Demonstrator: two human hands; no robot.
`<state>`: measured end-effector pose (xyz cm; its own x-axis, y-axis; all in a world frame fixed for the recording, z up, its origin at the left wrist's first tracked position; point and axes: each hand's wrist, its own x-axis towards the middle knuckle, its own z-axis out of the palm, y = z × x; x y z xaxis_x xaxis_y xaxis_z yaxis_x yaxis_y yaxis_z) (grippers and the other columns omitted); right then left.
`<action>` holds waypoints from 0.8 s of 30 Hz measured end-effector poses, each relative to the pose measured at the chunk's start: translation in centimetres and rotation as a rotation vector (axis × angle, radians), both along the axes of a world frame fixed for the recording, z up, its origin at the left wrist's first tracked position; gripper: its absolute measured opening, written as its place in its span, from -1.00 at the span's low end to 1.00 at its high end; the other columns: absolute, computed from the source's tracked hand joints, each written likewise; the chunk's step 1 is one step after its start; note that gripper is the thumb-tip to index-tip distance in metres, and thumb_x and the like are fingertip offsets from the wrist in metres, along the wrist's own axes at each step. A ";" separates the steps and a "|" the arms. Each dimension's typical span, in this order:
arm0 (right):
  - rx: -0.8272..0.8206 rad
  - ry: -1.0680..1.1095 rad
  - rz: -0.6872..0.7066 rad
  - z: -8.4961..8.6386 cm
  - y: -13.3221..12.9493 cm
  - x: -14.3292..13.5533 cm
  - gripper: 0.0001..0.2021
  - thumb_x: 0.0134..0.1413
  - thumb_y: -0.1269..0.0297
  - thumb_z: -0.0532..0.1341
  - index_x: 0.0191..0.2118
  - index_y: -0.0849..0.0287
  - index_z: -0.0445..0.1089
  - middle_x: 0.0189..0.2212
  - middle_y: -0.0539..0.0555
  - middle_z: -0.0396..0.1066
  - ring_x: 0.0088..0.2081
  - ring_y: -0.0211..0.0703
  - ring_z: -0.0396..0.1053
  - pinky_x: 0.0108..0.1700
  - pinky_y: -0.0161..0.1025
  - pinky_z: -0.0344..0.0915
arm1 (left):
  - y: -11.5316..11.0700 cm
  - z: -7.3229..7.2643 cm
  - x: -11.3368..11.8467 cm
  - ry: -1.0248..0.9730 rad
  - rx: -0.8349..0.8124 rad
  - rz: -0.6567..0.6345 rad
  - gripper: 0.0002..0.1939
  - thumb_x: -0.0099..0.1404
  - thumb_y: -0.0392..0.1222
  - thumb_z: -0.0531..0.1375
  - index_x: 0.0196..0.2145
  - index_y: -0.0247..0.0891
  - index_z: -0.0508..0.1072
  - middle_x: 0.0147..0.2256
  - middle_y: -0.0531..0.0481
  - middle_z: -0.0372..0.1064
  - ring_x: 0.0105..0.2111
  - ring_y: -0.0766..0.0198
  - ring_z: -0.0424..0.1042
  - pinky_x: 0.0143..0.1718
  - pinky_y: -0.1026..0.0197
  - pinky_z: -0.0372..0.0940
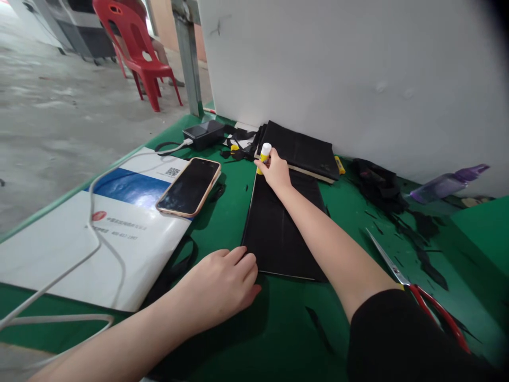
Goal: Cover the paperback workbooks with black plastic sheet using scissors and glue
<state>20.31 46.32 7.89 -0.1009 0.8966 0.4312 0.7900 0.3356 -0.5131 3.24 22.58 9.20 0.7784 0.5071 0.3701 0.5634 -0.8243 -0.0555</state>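
Note:
My right hand (277, 171) is closed around a yellow glue stick with a white end (265, 150), held upright at the far left corner of a black-covered book (280, 228). That book lies flat on the green table, partly hidden under my right forearm. My left hand (230, 278) rests by the book's near left corner, its fingers curled and the fingertips mostly out of sight. Whether it grips the edge I cannot tell. Behind the right hand lies a stack of black-covered books (302, 146).
Red-handled scissors (403, 278) lie at the right among black scraps (427, 260). A purple spray bottle (447, 185) is by the white wall. On the left are a phone (190, 185), a white printed folder (99, 233), a white cable (93, 212) and a black device (204, 132). A red chair (139, 58) stands beyond.

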 end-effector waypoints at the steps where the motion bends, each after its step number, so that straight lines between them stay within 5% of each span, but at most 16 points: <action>1: -0.002 0.002 -0.006 0.0 0.1 0.0 -0.68 0.09 0.13 0.24 -0.08 0.18 0.32 -0.37 0.09 0.46 -0.35 -0.10 0.41 -0.27 -0.14 0.27 | 0.0 0.0 0.0 -0.005 0.000 0.001 -0.81 0.27 -0.17 0.17 -0.44 -0.32 0.44 -0.40 -0.06 0.42 -0.35 0.12 0.46 -0.51 0.13 0.39; 24: 0.028 -0.023 -0.078 -0.7 3.0 0.0 -0.66 0.14 0.09 0.19 -0.03 0.17 0.28 -0.32 0.11 0.46 -0.32 -0.05 0.41 -0.28 -0.14 0.25 | 0.2 0.1 0.0 -0.021 0.031 -0.012 -0.78 0.32 -0.23 0.09 -0.46 -0.30 0.41 -0.46 0.00 0.36 -0.39 0.14 0.47 -0.54 0.15 0.38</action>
